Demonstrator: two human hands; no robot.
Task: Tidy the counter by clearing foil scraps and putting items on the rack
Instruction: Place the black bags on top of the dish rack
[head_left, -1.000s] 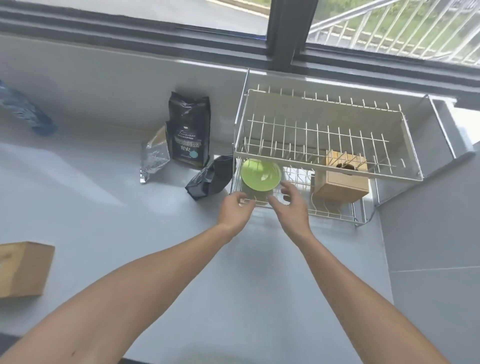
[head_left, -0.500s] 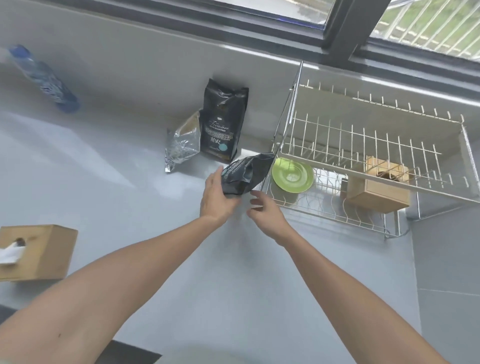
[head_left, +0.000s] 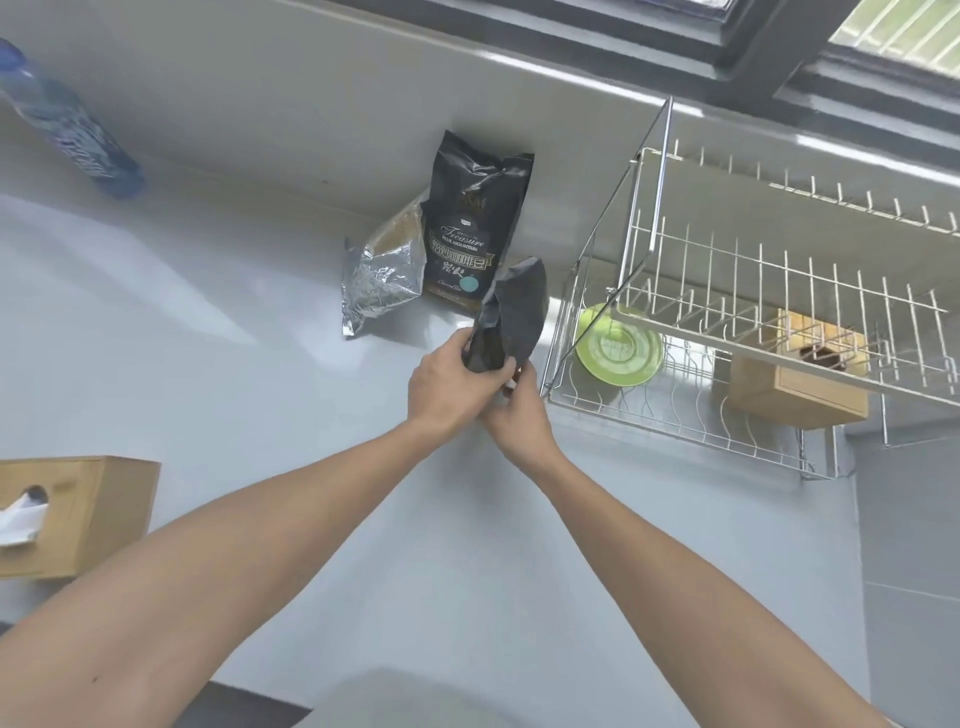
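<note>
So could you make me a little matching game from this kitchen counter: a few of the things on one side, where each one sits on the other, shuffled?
Things:
1. round green plate
2. small crumpled black foil pouch
3. tall black coffee bag
4. light wooden tissue box

Places:
A. standing against the back wall
B. on the lower tier of the wire dish rack
C. at the counter's near left edge
D. held by the left hand and the right hand

Pairs: 1-B, 2-D, 3-A, 4-C

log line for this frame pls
phase: grasp | left hand + right hand: both holding small black bag off counter | green plate: lower rack tier | silver foil bag: on counter
</note>
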